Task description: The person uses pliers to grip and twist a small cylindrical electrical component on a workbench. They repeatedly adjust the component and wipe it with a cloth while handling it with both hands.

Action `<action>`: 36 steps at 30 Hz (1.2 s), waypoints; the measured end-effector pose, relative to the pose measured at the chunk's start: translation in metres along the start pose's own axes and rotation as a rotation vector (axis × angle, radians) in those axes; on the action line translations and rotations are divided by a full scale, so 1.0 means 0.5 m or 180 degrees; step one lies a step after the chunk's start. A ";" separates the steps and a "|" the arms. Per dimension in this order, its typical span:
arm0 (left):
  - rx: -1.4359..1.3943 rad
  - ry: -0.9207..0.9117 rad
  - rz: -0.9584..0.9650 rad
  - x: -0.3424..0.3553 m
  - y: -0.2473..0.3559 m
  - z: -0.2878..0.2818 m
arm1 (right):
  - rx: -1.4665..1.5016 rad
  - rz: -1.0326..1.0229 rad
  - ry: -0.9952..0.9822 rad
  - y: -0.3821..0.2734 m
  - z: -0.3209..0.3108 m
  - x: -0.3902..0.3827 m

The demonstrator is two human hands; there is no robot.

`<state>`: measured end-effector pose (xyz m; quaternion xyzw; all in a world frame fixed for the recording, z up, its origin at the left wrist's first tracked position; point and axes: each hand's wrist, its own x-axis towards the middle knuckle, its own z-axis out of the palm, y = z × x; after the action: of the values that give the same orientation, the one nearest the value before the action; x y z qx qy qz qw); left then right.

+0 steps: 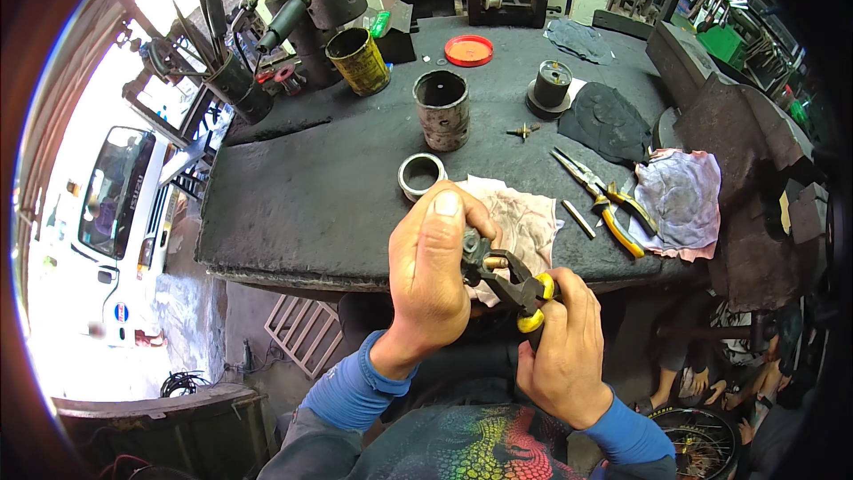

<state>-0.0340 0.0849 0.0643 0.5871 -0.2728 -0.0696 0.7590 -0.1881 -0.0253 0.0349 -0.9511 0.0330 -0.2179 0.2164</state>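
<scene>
- Left hand point(431, 262) there, closed around a dark part point(471, 249), held up by the bench's point(293, 187) near edge.
- Right hand point(569, 360) wrapped round the pincers point(514, 292), jaws at a brass pin point(495, 262); from here I can't tell whether they bite.
- Cloth point(524, 218) along that edge, ring point(421, 176) beside it.
- Pliers point(604, 203) toward the right edge.
</scene>
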 end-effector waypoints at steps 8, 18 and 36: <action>-0.0307 -0.0138 0.0148 -0.018 -0.006 -0.004 | 0.0017 0.0160 -0.0025 -0.008 0.001 -0.015; 0.0075 0.0318 0.0632 -0.033 -0.028 0.019 | -0.0195 0.0067 -0.0198 -0.003 0.014 -0.030; 0.0168 0.0371 0.0147 -0.021 -0.012 0.018 | -0.0360 -0.0183 -0.0131 0.021 0.027 -0.008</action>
<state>-0.0462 0.0799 0.0566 0.6036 -0.2435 -0.0105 0.7592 -0.1856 -0.0287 0.0177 -0.9667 0.0135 -0.2022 0.1566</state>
